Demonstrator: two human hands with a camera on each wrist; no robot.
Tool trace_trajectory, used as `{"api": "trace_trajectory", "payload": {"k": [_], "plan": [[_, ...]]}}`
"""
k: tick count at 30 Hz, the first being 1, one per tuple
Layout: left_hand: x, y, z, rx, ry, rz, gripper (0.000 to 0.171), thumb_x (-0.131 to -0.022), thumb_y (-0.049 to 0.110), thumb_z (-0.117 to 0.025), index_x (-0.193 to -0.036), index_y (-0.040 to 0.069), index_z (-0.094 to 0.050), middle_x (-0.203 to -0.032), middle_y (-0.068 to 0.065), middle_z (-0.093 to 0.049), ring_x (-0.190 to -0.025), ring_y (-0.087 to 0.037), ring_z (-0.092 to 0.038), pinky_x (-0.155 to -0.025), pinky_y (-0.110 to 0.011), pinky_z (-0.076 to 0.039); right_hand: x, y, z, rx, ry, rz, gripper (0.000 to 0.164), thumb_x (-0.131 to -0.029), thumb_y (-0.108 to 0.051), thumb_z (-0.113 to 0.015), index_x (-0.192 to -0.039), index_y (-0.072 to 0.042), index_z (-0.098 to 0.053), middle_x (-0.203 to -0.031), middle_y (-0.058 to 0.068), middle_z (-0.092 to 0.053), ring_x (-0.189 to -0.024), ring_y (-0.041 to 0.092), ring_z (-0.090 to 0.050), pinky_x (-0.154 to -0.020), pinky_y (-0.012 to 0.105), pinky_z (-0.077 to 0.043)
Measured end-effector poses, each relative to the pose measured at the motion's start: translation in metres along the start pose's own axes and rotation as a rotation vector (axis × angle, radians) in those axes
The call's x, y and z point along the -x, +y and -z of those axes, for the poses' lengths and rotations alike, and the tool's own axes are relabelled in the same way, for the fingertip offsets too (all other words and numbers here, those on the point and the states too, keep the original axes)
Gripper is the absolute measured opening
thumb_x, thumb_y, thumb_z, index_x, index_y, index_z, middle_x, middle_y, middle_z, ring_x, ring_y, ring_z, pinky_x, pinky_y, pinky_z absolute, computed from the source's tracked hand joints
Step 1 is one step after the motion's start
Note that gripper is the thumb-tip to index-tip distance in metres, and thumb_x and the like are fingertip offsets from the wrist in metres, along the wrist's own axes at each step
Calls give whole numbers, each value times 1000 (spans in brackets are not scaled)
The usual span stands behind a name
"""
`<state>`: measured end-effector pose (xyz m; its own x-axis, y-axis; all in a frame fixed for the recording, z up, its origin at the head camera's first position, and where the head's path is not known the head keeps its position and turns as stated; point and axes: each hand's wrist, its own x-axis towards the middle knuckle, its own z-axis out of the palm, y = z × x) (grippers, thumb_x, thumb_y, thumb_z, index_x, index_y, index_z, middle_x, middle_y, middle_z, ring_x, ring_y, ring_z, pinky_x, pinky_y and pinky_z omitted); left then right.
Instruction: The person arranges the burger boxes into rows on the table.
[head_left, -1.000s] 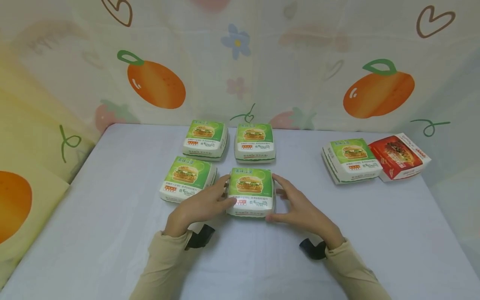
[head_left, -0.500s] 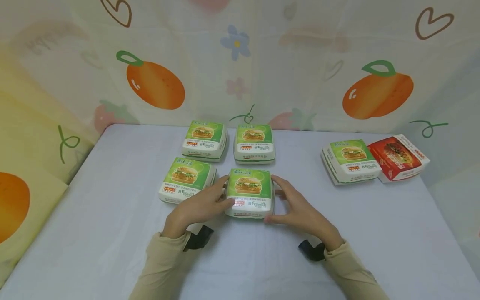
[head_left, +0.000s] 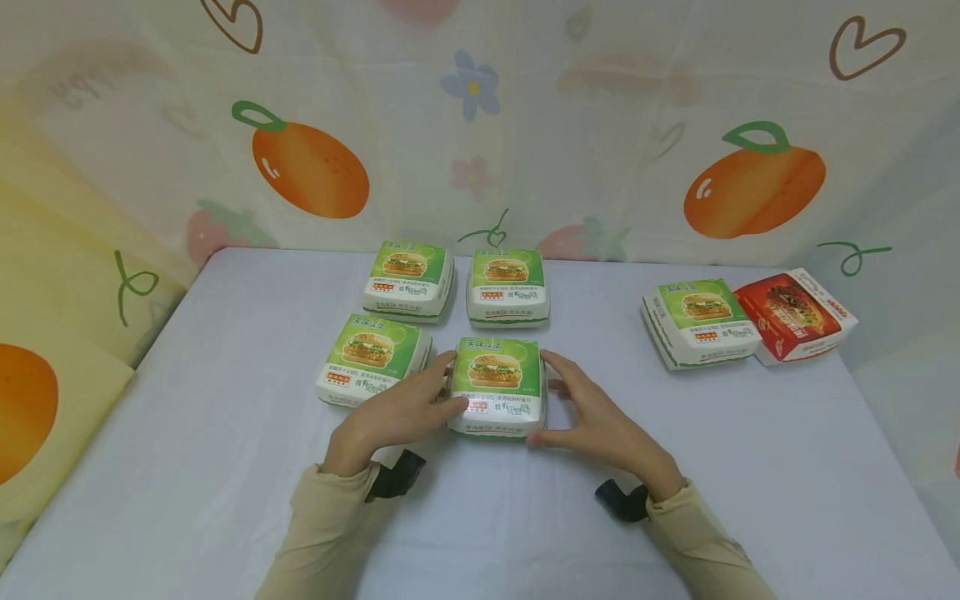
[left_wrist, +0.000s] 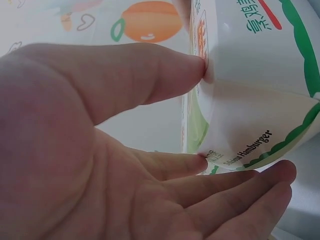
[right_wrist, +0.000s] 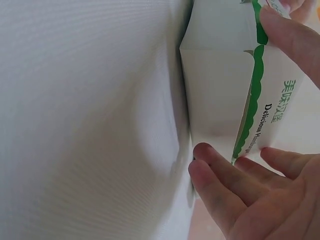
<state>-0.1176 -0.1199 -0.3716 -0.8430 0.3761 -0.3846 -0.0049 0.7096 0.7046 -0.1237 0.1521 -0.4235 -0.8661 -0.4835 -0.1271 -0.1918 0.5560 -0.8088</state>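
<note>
A green-and-white burger box (head_left: 497, 387) sits on the table between my two hands. My left hand (head_left: 405, 412) holds its left side, the thumb on the near left part of the lid and the fingers along the side. At its right side my right hand (head_left: 600, 417) grips, with the thumb at the near right corner and the fingers farther back. In the left wrist view the left thumb (left_wrist: 170, 72) presses against the box (left_wrist: 260, 65). The right wrist view has the right fingertips (right_wrist: 205, 170) against the box's side (right_wrist: 220, 90).
Beside my left hand lies another green burger box (head_left: 371, 358). Two more, one at the back left (head_left: 408, 282) and one behind the held box (head_left: 508, 287), form rows. Farther right, a green burger box (head_left: 701, 323) touches a red burger box (head_left: 797, 315) on the white table (head_left: 187, 433).
The hands and the box between them keep their places. Only a very slight shift of the whole head view shows.
</note>
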Motion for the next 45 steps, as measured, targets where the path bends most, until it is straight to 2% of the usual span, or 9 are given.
{"api": "trace_trajectory", "payload": {"k": [8, 15, 17, 23, 32, 37, 45], "plan": [[1, -1, 1, -8, 12, -16, 74, -101, 29, -51, -158, 1, -12, -159, -21, -32, -145, -34, -37, -117, -52, -34, 3, 0, 5, 5, -7, -10, 110, -73, -38, -87, -158, -20, -19, -163, 10, -27, -136, 38, -48, -113, 57, -38], [5, 2, 2, -30, 25, -23, 75, -101, 29, -51, -158, 2, -11, -165, -16, -20, -152, -32, -23, -122, -52, -25, 5, 0, 12, 28, -18, -36, 108, -73, -39, -87, -157, -19, -21, -159, 13, -34, -136, 38, -48, -112, 57, -39], [7, 3, 2, -32, 30, -22, 74, -101, 29, -52, -158, 2, -12, -165, -15, -18, -151, -32, -24, -122, -52, -25, 7, -1, 15, 27, -22, -51, 108, -74, -40, -87, -157, -20, -22, -158, 13, -36, -136, 38, -48, -112, 57, -40], [9, 6, 3, -32, 72, -56, 71, -100, 25, -54, -158, 4, -19, -164, -13, -25, -148, -32, -32, -120, -51, -29, 10, -4, 26, 30, -9, -62, 104, -75, -39, -86, -157, -19, -24, -159, 11, -34, -139, 40, -44, -109, 58, -42], [11, 11, 2, -58, 124, -94, 67, -100, 28, -55, -157, 9, -24, -163, -11, -28, -151, -30, -27, -121, -51, -28, 16, -2, 41, 57, 31, -54, 96, -78, -40, -84, -155, -21, -29, -158, 11, -36, -137, 42, -44, -107, 59, -43], [10, 18, -1, -53, 164, -156, 65, -99, 27, -58, -155, 10, -30, -159, -11, -36, -148, -30, -32, -119, -51, -32, 18, -2, 50, 47, 49, -47, 94, -79, -39, -83, -154, -18, -31, -157, 12, -36, -138, 44, -42, -108, 60, -42], [1, 31, -12, -38, 183, -250, 62, -99, 28, -59, -153, 10, -35, -156, -7, -40, -145, -25, -38, -119, -46, -34, 22, 6, 62, 49, 84, -47, 91, -81, -40, -81, -154, -17, -32, -158, 14, -35, -140, 45, -39, -108, 61, -41]]}}
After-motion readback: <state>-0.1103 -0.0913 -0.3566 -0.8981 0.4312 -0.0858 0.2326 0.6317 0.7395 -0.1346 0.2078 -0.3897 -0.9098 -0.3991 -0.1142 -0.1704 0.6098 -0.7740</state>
